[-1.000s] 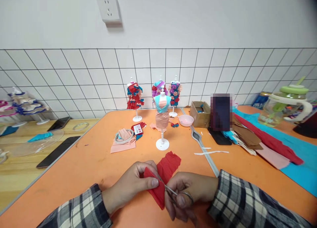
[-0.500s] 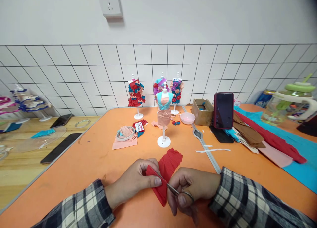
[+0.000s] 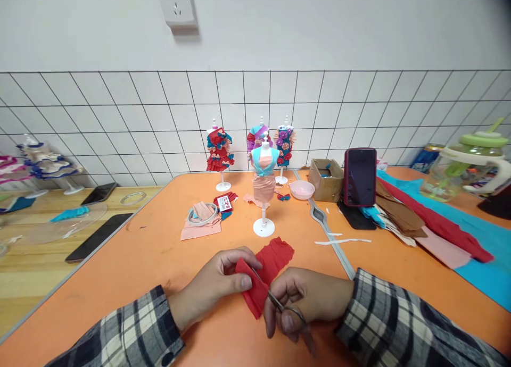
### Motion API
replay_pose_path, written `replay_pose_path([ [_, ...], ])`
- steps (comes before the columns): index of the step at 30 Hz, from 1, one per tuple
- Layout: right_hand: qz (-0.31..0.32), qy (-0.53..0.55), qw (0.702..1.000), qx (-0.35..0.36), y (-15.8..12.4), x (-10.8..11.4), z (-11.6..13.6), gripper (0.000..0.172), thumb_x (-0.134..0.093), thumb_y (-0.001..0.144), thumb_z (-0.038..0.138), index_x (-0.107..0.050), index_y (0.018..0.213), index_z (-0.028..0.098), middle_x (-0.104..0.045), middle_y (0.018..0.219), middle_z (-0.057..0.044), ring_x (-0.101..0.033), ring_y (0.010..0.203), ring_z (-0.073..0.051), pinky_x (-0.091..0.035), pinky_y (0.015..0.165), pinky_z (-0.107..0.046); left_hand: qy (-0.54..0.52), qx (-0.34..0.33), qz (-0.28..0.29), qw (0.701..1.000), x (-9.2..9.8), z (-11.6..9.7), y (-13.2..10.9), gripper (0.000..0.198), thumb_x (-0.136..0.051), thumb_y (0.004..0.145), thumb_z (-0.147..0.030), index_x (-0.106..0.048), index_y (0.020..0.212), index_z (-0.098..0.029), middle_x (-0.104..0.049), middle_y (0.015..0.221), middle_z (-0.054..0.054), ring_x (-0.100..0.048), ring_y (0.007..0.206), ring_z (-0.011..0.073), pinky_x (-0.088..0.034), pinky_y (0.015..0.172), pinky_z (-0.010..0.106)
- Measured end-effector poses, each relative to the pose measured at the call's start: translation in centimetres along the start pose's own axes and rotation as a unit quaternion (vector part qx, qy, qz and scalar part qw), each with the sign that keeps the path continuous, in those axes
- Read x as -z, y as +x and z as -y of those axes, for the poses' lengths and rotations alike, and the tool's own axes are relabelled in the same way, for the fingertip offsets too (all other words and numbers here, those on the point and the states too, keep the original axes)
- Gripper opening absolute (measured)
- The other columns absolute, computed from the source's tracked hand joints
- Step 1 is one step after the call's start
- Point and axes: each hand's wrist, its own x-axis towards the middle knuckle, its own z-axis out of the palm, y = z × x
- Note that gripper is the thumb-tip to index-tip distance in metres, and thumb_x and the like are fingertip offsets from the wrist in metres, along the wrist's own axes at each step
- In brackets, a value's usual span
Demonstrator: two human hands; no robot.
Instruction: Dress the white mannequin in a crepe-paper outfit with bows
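Between thumb and fingers, my left hand (image 3: 229,274) pinches a folded piece of red crepe paper (image 3: 275,258) near the front of the orange table. My right hand (image 3: 299,300) has its fingers in the handles of small metal scissors (image 3: 277,302). Their blades reach into the fold of the red paper, and part of the blades is hidden by it. Straight behind the hands stands a small white mannequin (image 3: 264,183) on a round base, dressed in a blue top and a peach wrap.
Behind are more dressed mannequins (image 3: 219,154), a pink bowl (image 3: 302,190), a cardboard box (image 3: 326,180) and an upright phone (image 3: 360,176). Tape rolls (image 3: 203,214) lie on peach paper at left. At right are coloured paper strips (image 3: 435,213) and a clear jug (image 3: 459,170).
The folded front flap of the red paper has shifted slightly up and left. My left thumb has moved left along it, and the scissors have turned a little in my right hand.
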Motion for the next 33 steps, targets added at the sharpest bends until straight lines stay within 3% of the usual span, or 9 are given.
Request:
replay_pose_path([
  [4,0.044,0.007,0.999,-0.023,0.2,0.1,-0.1,0.049,-0.08,0.07,0.043,-0.067,0.103,0.009,-0.061,0.076,-0.003,-0.051,0.054,-0.006,-0.049,0.039,-0.013,0.025,-0.004,0.037,0.999,0.0,0.3,0.2,0.029,-0.079,0.071,-0.043,-0.072,0.065,-0.015,-0.056,0.074,0.0,-0.05,0.068,0.0123,-0.039,0.066,0.024],
  [26,0.028,-0.018,0.999,-0.011,0.1,0.0,0.0,0.048,-0.078,0.072,0.046,-0.07,0.098,0.007,-0.055,0.064,0.001,-0.051,0.054,-0.006,-0.045,0.039,-0.01,0.074,0.019,0.086,0.993,-0.5,0.0,0.2,0.038,-0.081,0.066,-0.05,-0.071,0.068,-0.014,-0.06,0.069,0.0,-0.052,0.066,0.0129,-0.04,0.063,0.025],
  [31,-0.014,-0.02,1.0,0.009,0.2,0.0,-0.1,0.046,-0.081,0.069,0.043,-0.071,0.097,0.007,-0.055,0.063,0.002,-0.054,0.055,-0.007,-0.046,0.038,-0.011,0.032,0.012,0.027,0.999,-0.2,-0.6,-0.2,0.05,-0.079,0.066,-0.055,-0.074,0.098,-0.017,-0.069,0.089,0.006,-0.06,0.084,0.0204,-0.045,0.077,0.031],
  [33,-0.025,-0.023,0.999,0.014,0.3,0.0,-0.2,0.049,-0.082,0.067,0.043,-0.072,0.099,0.008,-0.056,0.064,0.001,-0.054,0.056,-0.008,-0.045,0.038,-0.01,0.02,-0.001,-0.003,1.0,0.0,-0.7,-0.3,0.044,-0.079,0.068,-0.053,-0.075,0.094,-0.017,-0.069,0.091,0.007,-0.06,0.092,0.0231,-0.046,0.083,0.033],
])
